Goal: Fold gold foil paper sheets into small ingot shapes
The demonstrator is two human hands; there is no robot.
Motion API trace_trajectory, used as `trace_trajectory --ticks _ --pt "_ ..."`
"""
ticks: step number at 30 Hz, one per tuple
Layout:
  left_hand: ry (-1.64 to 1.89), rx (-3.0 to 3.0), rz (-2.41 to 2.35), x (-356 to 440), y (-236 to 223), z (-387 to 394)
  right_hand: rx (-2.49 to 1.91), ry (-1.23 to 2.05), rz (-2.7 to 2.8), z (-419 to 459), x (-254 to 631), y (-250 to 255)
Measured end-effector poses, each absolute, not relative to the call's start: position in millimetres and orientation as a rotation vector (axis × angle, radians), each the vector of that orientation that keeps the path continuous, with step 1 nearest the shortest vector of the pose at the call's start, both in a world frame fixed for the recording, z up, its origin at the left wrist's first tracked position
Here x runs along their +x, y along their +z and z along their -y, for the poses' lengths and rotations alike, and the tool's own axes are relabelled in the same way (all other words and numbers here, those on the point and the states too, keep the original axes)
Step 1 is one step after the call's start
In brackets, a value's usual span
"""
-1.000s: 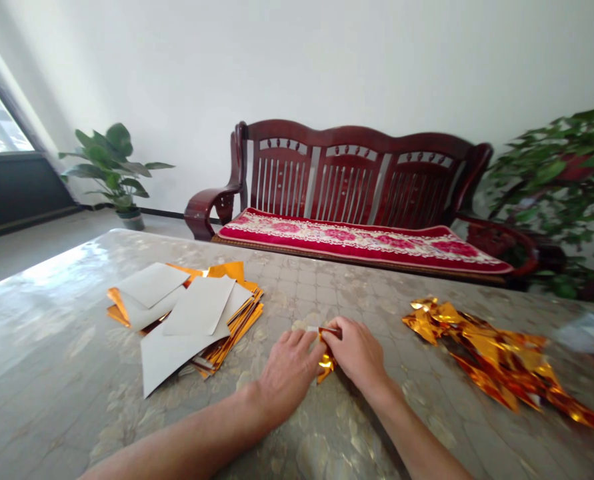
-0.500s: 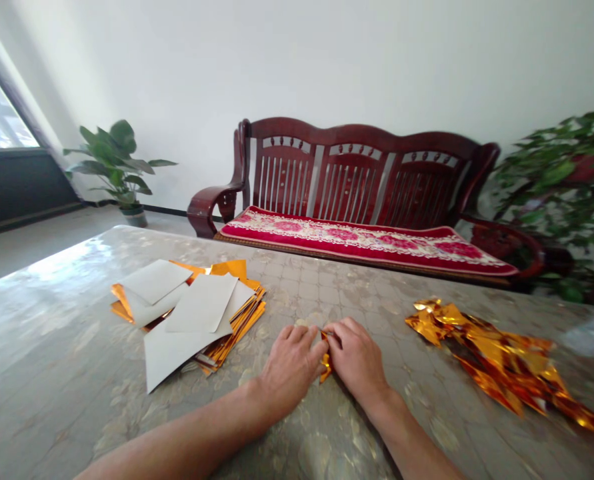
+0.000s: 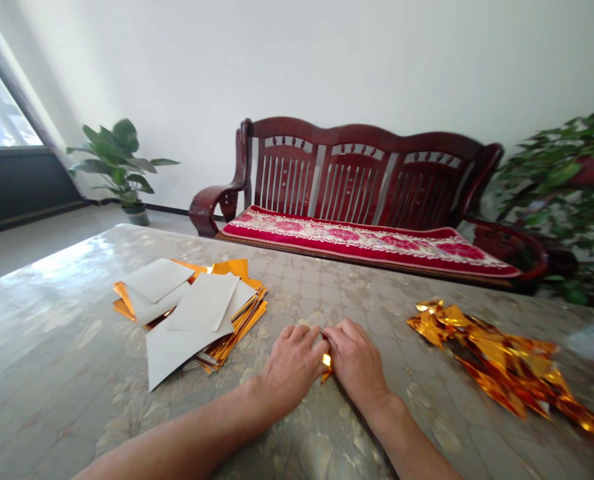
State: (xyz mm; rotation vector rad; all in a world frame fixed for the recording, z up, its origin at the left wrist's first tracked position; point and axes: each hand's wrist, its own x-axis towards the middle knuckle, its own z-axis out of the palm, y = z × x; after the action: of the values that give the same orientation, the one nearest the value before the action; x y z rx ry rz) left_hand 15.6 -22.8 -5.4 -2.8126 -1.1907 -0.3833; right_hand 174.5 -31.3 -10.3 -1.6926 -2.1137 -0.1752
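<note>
Between my two hands is a small folded piece of gold foil paper (image 3: 327, 367), mostly covered by fingers, low on the patterned tablecloth (image 3: 297, 293). My left hand (image 3: 294, 360) closes on its left side with bent fingers. From the other side my right hand (image 3: 355, 357) grips it, fingers curled and pressed in. To the left lies a loose stack of gold foil sheets (image 3: 241, 333), several with their pale backs (image 3: 204, 303) up. A heap of folded gold foil pieces (image 3: 497, 353) rests on the right.
Behind the table stands a dark red wooden bench (image 3: 327, 173) with a red floral cover (image 3: 357, 237). A potted plant (image 3: 121, 160) is at the back left, and a leafy plant (image 3: 567, 180) at the right. Clear plastic (image 3: 591, 343) lies near the right edge.
The fingers of my right hand have shifted slightly over the foil piece's top, hiding more of it. The stack and the heap have stayed in place.
</note>
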Motion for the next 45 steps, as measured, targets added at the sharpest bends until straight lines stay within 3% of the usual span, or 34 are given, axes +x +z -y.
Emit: trace_trajectory --ticks 30,45 --pt "-0.406 -2.841 1.212 14 5 21 -1.670 -0.132 2.244 37 173 -4" --pt "-0.483 -2.838 1.328 15 -3 21 -1.613 0.059 2.269 38 179 5"
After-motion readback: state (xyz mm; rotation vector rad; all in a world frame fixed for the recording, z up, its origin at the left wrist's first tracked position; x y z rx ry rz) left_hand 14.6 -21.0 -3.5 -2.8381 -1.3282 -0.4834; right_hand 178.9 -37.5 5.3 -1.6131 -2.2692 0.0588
